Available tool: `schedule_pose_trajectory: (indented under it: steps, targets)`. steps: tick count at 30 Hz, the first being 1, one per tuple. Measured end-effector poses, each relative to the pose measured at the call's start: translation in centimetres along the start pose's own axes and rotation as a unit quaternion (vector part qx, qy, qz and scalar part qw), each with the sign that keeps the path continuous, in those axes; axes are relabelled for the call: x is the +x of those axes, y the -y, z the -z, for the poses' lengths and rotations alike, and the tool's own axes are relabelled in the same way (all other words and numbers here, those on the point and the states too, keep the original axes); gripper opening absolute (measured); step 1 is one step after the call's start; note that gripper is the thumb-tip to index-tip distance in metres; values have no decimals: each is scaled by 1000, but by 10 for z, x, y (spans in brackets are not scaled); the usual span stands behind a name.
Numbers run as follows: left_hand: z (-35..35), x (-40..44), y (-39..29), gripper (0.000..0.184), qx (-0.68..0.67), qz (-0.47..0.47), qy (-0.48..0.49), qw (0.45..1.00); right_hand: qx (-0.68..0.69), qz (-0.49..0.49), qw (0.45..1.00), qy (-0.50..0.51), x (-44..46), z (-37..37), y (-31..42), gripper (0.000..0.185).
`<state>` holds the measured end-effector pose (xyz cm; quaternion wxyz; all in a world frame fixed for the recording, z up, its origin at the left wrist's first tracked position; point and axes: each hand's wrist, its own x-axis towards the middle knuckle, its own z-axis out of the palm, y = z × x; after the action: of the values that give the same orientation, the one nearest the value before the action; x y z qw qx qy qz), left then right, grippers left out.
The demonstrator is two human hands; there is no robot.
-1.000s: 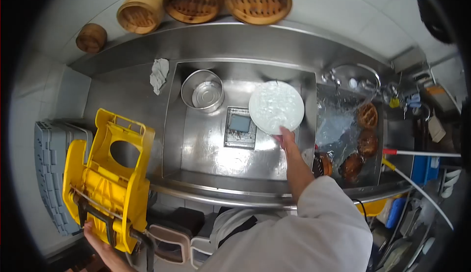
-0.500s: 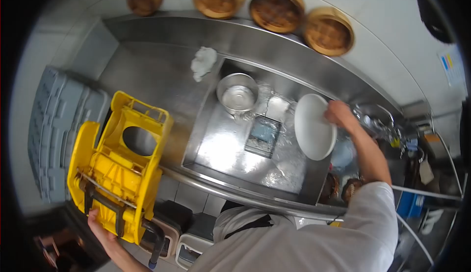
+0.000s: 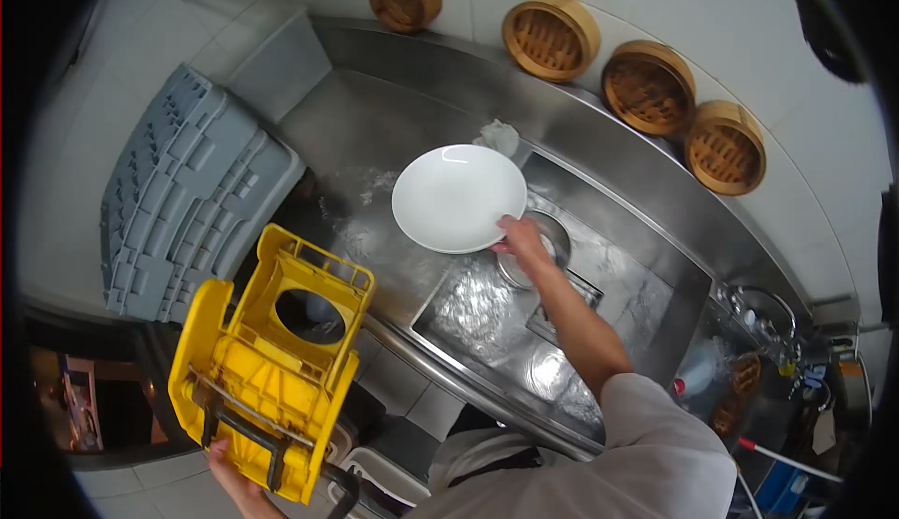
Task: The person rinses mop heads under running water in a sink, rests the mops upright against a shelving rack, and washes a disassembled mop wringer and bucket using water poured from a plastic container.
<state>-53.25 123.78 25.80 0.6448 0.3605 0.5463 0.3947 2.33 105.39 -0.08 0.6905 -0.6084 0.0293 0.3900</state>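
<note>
My right hand (image 3: 524, 242) grips the lower right rim of a white plate (image 3: 459, 197), held over the steel counter (image 3: 365, 116) beside the sink. Behind that hand, partly hidden, a round metal pan (image 3: 560, 234) sits in the sink basin (image 3: 478, 308). At the lower left, my left hand (image 3: 231, 478) holds the bottom end of a yellow plastic wringer (image 3: 272, 369) by its dark handle. A crumpled white cloth (image 3: 498, 137) lies just behind the plate.
Bamboo steamers (image 3: 648, 87) stand along the back ledge. Grey stacked crates (image 3: 192, 201) are at the left. At the right are a tap (image 3: 773, 308), brown items (image 3: 735, 393) in a second basin and a white pole (image 3: 796, 463). Bins (image 3: 389, 472) stand below.
The right hand tipped the water-filled plate over the sink, then carried it left over the counter. The view has turned left. The left hand still holds the yellow wringer.
</note>
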Motion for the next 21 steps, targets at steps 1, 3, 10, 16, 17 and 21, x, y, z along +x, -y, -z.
schedule_pose_trajectory:
  steps: [1, 3, 10, 16, 17, 21]
  targets:
    - [0, -14, -2, 45, -15, -2, -29, 999, 2, 5, 1000, 12, 12, -27, -5, 35]
    - [28, -17, 1, 47, -9, -20, -41, 999, -24, 22, 996, -82, 38, -75, -16, 33]
    - [39, -26, 11, 43, -34, -34, -93, 994, -29, 8, 999, -42, 168, -189, -27, 35]
    - [27, -17, 14, 87, 123, -42, -119, 984, 222, 86, 963, 127, 194, -254, -8, 50]
    - [27, -13, 18, 61, 56, -49, -101, 992, 301, 96, 937, 151, 195, -257, -13, 51]
    - [-2, -10, 20, 38, -27, -32, -41, 998, 174, 53, 930, 320, 104, -173, -19, 47]
